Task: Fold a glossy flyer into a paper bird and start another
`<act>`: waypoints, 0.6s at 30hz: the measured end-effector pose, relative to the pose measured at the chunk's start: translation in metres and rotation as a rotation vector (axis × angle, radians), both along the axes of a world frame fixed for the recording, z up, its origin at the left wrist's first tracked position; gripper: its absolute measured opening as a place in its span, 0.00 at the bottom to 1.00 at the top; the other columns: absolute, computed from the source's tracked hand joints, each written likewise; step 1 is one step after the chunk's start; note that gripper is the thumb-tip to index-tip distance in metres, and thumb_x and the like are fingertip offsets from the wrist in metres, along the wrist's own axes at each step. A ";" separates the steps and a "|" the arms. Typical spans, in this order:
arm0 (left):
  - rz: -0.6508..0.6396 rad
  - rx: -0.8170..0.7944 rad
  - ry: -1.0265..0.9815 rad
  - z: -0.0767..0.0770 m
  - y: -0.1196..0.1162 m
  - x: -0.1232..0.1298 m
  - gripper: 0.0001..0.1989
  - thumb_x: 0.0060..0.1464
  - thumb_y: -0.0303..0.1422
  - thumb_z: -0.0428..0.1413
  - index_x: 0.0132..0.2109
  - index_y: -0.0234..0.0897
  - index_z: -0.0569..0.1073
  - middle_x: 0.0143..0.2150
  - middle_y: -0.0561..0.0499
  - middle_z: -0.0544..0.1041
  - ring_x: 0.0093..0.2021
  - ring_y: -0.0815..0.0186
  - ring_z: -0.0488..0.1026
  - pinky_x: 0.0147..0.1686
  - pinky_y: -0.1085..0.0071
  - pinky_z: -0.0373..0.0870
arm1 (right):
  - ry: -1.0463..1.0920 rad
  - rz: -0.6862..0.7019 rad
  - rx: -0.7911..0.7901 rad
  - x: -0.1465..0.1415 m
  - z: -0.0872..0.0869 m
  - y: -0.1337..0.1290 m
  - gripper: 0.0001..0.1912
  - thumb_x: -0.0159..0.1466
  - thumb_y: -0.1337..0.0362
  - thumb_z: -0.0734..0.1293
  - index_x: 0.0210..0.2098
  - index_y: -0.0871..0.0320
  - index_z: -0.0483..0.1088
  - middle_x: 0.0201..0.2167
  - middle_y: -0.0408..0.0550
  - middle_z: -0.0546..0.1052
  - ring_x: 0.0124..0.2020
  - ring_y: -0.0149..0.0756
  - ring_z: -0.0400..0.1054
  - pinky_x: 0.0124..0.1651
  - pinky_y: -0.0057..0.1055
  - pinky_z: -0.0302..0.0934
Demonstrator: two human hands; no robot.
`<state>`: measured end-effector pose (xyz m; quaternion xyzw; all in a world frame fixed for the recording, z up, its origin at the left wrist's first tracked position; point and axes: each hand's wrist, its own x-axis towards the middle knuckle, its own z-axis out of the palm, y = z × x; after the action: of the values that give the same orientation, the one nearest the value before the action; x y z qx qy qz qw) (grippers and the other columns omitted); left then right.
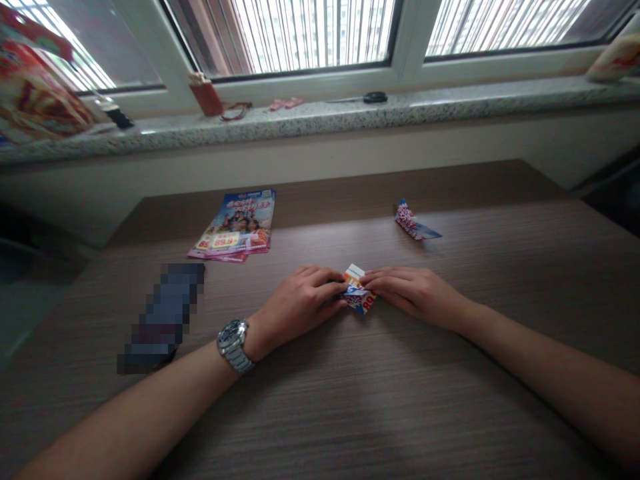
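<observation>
A small folded piece of printed paper (358,301), coloured white, orange, blue and red, lies low over the table between my hands. My left hand (307,297), with a metal watch (234,340) on its wrist, pinches the paper's left side. From the other side, my right hand (417,293) has its fingers closed together on the right edge. Fingertips cover part of both edges. Farther back on the right stands another folded printed paper (411,223), shaped with pointed ends; neither hand touches it.
A stack of printed flyers (240,223) lies at the back left of the brown table (330,413). Nearer me is a dark pixelated slab (165,313). The stone sill (310,123) bears scissors (373,98), a red container (206,97) and a colourful bag (40,93).
</observation>
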<state>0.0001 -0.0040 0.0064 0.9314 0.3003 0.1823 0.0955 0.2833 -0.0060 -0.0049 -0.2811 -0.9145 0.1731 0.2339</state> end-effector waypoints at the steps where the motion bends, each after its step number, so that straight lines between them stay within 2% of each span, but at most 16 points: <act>1: 0.004 0.006 -0.003 0.000 0.000 0.000 0.13 0.69 0.37 0.54 0.55 0.41 0.77 0.53 0.45 0.77 0.51 0.60 0.75 0.54 0.60 0.71 | 0.003 -0.002 -0.004 0.000 0.000 0.000 0.14 0.75 0.65 0.59 0.54 0.55 0.73 0.56 0.50 0.79 0.57 0.38 0.74 0.60 0.37 0.69; 5: 0.017 0.034 0.003 -0.001 0.001 -0.001 0.12 0.70 0.35 0.53 0.52 0.40 0.78 0.46 0.46 0.77 0.45 0.62 0.73 0.46 0.64 0.72 | 0.035 0.003 -0.006 -0.003 0.000 0.000 0.12 0.75 0.66 0.60 0.52 0.54 0.73 0.53 0.51 0.80 0.54 0.38 0.74 0.57 0.37 0.70; 11: 0.042 0.052 0.004 -0.002 0.002 -0.001 0.10 0.69 0.35 0.54 0.50 0.40 0.79 0.45 0.48 0.78 0.42 0.62 0.73 0.44 0.65 0.68 | 0.075 -0.034 0.058 -0.007 -0.002 -0.002 0.09 0.72 0.64 0.65 0.49 0.56 0.74 0.46 0.53 0.79 0.46 0.41 0.74 0.49 0.37 0.69; 15: 0.079 0.041 0.005 -0.002 0.004 0.001 0.08 0.68 0.35 0.56 0.46 0.38 0.79 0.42 0.48 0.79 0.40 0.62 0.73 0.43 0.65 0.67 | 0.108 -0.110 -0.010 -0.008 -0.004 -0.002 0.09 0.72 0.64 0.65 0.49 0.56 0.75 0.43 0.52 0.79 0.43 0.39 0.74 0.46 0.34 0.68; 18: 0.123 0.030 -0.017 -0.004 0.005 0.003 0.08 0.67 0.36 0.57 0.46 0.37 0.78 0.41 0.48 0.79 0.40 0.61 0.74 0.43 0.65 0.66 | 0.111 -0.203 -0.084 -0.009 -0.003 -0.002 0.08 0.71 0.64 0.67 0.48 0.56 0.75 0.39 0.50 0.78 0.38 0.37 0.73 0.41 0.32 0.66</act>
<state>0.0030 0.0008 0.0028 0.9108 0.3536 0.2002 0.0728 0.2741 -0.0077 -0.0076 -0.3717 -0.8590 0.2018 0.2885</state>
